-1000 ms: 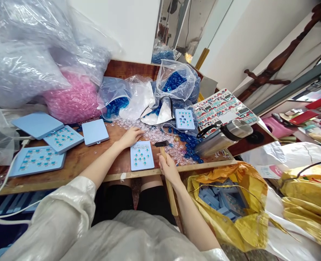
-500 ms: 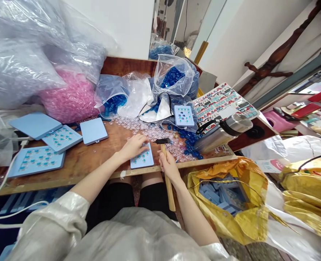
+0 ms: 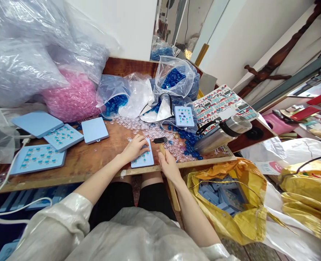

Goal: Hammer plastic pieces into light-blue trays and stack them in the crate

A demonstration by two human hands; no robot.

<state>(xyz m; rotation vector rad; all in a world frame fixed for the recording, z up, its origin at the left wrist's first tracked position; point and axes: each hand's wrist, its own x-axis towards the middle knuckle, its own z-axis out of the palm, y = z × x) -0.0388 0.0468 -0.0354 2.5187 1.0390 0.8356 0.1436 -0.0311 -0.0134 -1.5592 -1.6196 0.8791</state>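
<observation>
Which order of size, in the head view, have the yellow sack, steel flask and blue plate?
Largest to smallest: the yellow sack, the steel flask, the blue plate under the left hand. The sack may sit nearer the camera, so its first place is unsure.

Steel flask [image 3: 222, 135] blocks path of right hand [image 3: 169, 166] toward printed sheet [image 3: 225, 103].
</observation>
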